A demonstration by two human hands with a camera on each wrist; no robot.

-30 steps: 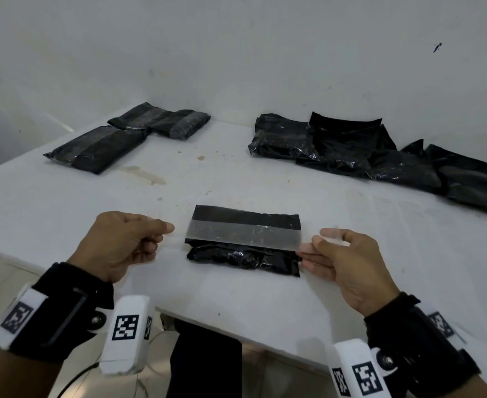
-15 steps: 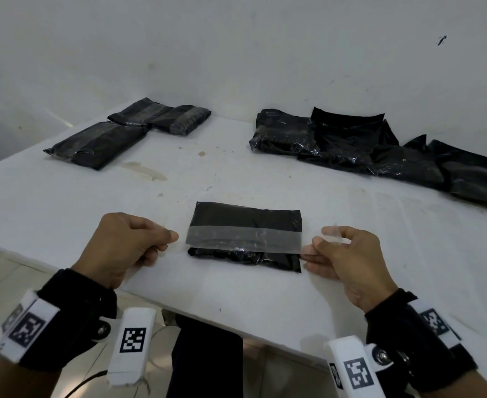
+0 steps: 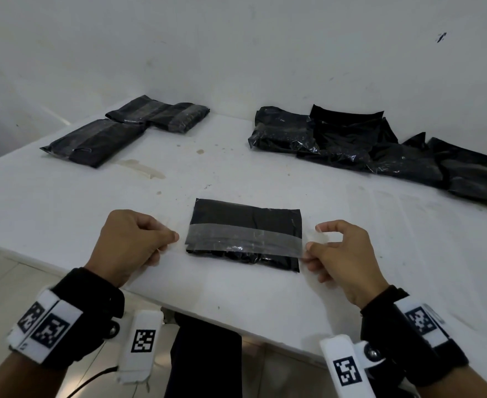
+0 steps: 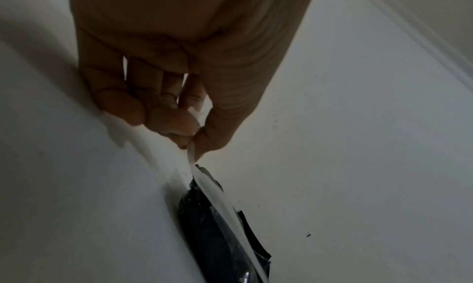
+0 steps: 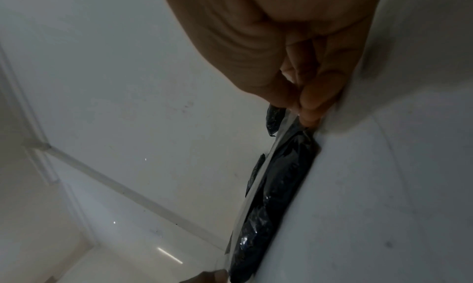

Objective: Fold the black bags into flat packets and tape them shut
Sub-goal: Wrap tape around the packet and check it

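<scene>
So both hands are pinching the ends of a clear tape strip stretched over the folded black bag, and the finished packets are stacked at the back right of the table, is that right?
Not quite. The head view shows the finished packets at the back left of the table; the pile at the back right is untaped bags. The rest holds: left hand and right hand pinch the tape over the bag.

My head camera looks forward and down across the white table [image 3: 265, 288] from its near edge. My wrist cameras sit close, each looking along its hand; all three views share the folded black bag [image 3: 245, 216] [image 4: 212, 222] [image 5: 276, 176].
</scene>
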